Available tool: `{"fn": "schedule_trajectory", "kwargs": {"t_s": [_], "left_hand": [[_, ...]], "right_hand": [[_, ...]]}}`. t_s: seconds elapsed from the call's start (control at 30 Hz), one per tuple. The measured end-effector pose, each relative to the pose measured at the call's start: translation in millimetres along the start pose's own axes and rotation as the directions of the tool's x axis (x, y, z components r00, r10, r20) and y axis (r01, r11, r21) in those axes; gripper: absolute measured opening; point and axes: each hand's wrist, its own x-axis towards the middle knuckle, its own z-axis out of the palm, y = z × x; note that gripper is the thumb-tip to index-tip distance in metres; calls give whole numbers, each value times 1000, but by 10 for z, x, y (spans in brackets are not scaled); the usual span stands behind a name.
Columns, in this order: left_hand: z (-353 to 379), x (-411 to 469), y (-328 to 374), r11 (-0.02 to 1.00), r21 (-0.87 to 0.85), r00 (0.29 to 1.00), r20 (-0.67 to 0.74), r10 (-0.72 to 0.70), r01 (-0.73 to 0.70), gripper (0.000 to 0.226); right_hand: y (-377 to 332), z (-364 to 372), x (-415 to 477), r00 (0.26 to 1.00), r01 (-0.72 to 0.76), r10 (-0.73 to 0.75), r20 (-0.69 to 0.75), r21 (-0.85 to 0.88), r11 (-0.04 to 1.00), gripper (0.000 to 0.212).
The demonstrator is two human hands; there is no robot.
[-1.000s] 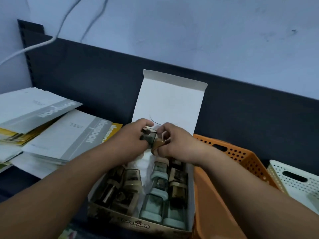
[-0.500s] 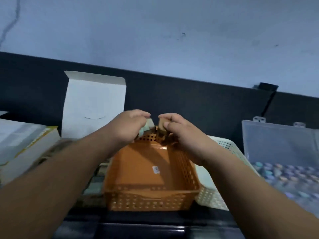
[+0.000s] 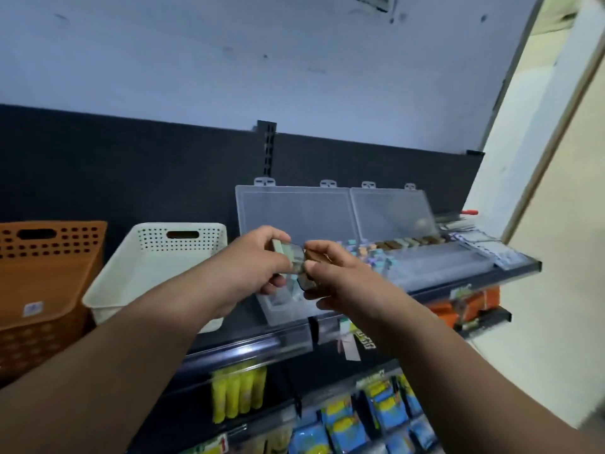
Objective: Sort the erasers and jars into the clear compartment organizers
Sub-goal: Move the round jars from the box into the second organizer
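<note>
Both hands are raised over the near left corner of the left clear organizer [image 3: 281, 306]. Its lid and that of the right organizer [image 3: 442, 264] stand open against the dark back panel.

Held load: small jars [image 3: 292, 254], two as far as the blur allows, held above the organizer and touching nothing else. The left hand [image 3: 258, 261] has thumb and fingers curled on the pale green-capped end, and the right hand [image 3: 331, 273] pinches the darker end.

Done so far: pastel pieces [image 3: 364, 250] fill far compartments toward the right of the left organizer. A row of brown and pale green blocks [image 3: 406, 242] – erasers, probably – lines the far edge of the right one.

Left to do: the near compartments of both organizers look unfilled, and the held jars are not yet set down. Judged part-way – filling has begun, with plenty of room remaining. The remaining stock is not in view.

A white basket [image 3: 157, 257] and an orange basket [image 3: 42, 273] stand to the left on the same shelf.
</note>
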Motion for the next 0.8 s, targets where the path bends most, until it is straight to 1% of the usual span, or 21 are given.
{"fn": "schedule_trajectory", "kwargs": {"t_s": [0.1, 0.2, 0.27, 0.4, 0.53, 0.7, 0.8], "left_hand": [[531, 194, 194, 998, 53, 996, 84, 20, -24, 35], [944, 427, 307, 994, 85, 993, 105, 61, -70, 36], [1199, 591, 349, 987, 123, 989, 124, 87, -102, 40], [1550, 1033, 415, 954, 227, 974, 154, 164, -197, 37], [1755, 1567, 498, 910, 315, 957, 187, 220, -271, 40], [1938, 2110, 571, 856, 422, 951, 210, 229, -299, 47], [2065, 2357, 544, 843, 460, 958, 199, 208, -279, 44]], "right_hand": [[155, -504, -155, 998, -11, 15, -64, 65, 998, 22], [319, -943, -229, 990, -40, 48, -130, 64, 997, 22], [433, -1213, -256, 984, -44, 43, -175, 0, 999, 25], [583, -1694, -161, 959, -61, 10, -283, -174, 983, 35], [655, -2181, 110, 933, -111, 15, -361, -248, 962, 46], [709, -2753, 496, 914, -164, 16, -406, -333, 928, 50], [808, -3008, 740, 920, -177, 7, -393, -398, 900, 52]]}}
